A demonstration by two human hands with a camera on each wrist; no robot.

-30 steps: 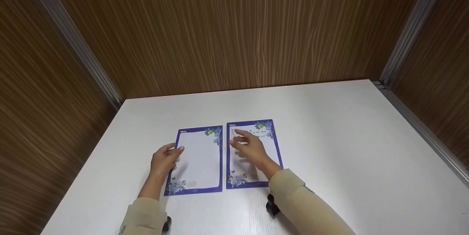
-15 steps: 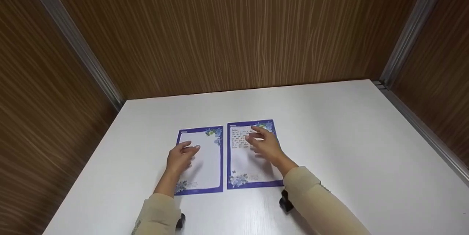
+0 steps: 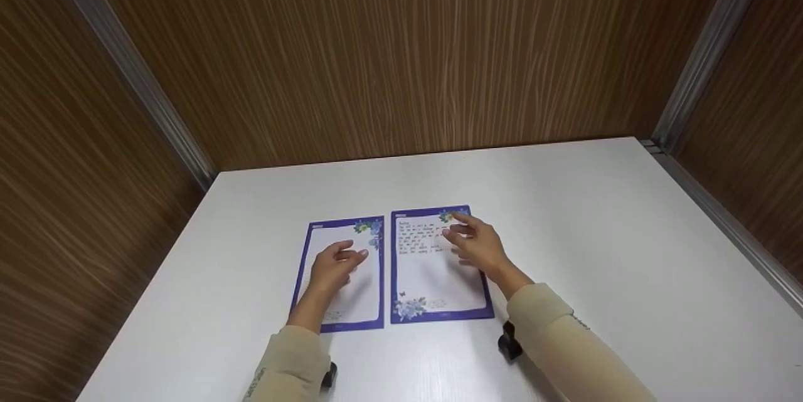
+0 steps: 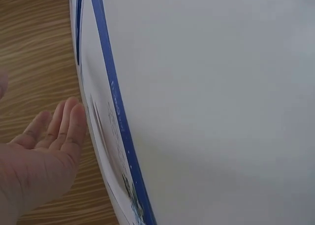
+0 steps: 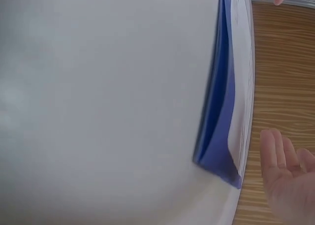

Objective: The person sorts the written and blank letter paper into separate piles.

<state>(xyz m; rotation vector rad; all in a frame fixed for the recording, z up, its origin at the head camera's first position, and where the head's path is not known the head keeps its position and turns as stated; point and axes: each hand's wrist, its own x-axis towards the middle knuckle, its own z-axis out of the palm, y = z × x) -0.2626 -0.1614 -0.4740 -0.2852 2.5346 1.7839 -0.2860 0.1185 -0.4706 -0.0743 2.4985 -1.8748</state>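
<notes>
Two purple-bordered sheets of floral writing paper lie side by side, a narrow gap between them. The left sheet (image 3: 361, 276) shows no writing where it is visible; its left part is partly covered by my left hand (image 3: 331, 269). Handwritten lines fill the upper part of the right sheet (image 3: 433, 280). Over that sheet's right edge is my right hand (image 3: 483, 248), fingers loosely bent and holding nothing. My left hand (image 4: 47, 156) also holds nothing, its fingers apart from the paper. In the right wrist view, the right sheet's purple border (image 5: 216, 131) looks layered, with an edge lifted.
The sheets lie on a white table (image 3: 583, 251). A brown wood-grain panel (image 3: 408, 57) stands behind it, with similar panels at both sides joined by metal strips (image 3: 132, 69). Dark wrist devices (image 3: 509, 342) sit under the sleeves.
Both hands have moved to the right above the sheets. More of the handwriting on the right sheet has come into view. The sheets stay in about the same place.
</notes>
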